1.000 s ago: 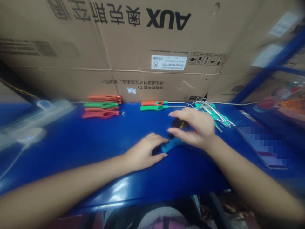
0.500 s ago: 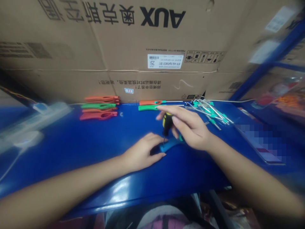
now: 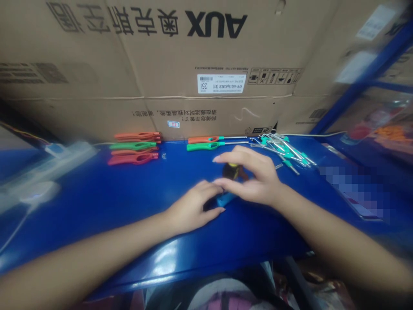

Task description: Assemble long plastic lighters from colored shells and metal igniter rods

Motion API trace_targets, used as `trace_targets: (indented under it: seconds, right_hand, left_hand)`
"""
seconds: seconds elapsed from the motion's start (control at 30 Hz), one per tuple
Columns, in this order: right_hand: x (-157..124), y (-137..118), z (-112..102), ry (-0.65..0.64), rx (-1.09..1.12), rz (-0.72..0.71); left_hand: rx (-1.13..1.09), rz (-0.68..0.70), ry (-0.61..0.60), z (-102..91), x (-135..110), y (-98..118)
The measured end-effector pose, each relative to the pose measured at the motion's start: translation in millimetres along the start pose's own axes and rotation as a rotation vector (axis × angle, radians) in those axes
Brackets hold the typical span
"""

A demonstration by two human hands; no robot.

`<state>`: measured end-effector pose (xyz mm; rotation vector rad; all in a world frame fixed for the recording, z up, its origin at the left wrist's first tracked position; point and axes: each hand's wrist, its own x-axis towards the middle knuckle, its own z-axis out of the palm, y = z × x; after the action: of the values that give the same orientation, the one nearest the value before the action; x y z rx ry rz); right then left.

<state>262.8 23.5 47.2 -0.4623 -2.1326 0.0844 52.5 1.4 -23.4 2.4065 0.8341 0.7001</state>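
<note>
Pinching the yellow-black screwdriver (image 3: 231, 171) upright, the right hand (image 3: 258, 181) has its grip closed around the handle; the left hand (image 3: 193, 211), grip curled over, pins the blue piece (image 3: 225, 199) beneath the tool to the worktop (image 3: 112, 193).

Right hand (image 3: 254, 181) grips screwdriver (image 3: 231, 171); left hand (image 3: 190, 209) steadies blue handle (image 3: 225, 199).

A large cardboard box (image 3: 180, 64) printed AUX, with a white barcode label (image 3: 221, 83), stands behind the left hand (image 3: 193, 209) and right hand (image 3: 254, 181). Stacked orange and green plastic handles (image 3: 134, 147) lie beyond the left hand, and a white power strip (image 3: 48, 161) lies farther left. Two long lighters (image 3: 206, 143) lie just beyond the right hand, with teal-tipped metal rods (image 3: 284, 148) to their right.
</note>
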Motion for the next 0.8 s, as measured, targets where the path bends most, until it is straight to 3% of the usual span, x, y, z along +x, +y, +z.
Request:
trace_targets:
  seconds: [0.1, 0.23, 0.3, 0.43, 0.5, 0.57, 0.63, 0.73, 0.8]
  right_hand:
    - [-1.3, 2.8, 0.4, 0.005, -0.105, -0.147]
    - [-0.9, 0.6, 3.9, -0.059, 0.061, -0.099]
    - [-1.6, 0.4, 6.4, 0.009, 0.007, -0.101]
    - [-2.2, 0.9, 5.9, 0.115, -0.156, -0.240]
    - [-0.3, -1.6, 4.6, 0.048, -0.041, -0.188]
    - [1.9, -4.5, 4.5, -0.032, 0.133, -0.049]
    - [2.7, -4.7, 5.5, -0.034, 0.205, 0.021]
    - [0.7, 1.1, 5.0, 0.095, 0.009, -0.090]
    - [-0.4, 4.9, 2.7, 0.096, -0.126, -0.173]
  left_hand:
    - [0.007, 0.009, 0.001, -0.5, 0.6, 0.7]
    - [0.009, 0.003, -0.011, -1.2, 1.5, 1.9]
    - [0.014, 0.001, -0.005, -1.1, 1.4, 1.9]
    - [0.018, 0.005, 0.002, -0.7, 0.9, 1.2]
    - [0.013, 0.004, -0.006, -0.6, 0.9, 0.9]
    - [0.011, 0.004, -0.013, -0.3, 0.9, 0.4]
    - [0.011, 0.006, -0.015, 0.3, 0.7, -0.3]
    - [0.020, 0.017, -0.008, 1.1, 0.1, -1.2]
    - [0.018, 0.022, -0.006, 0.8, 0.1, -0.8]
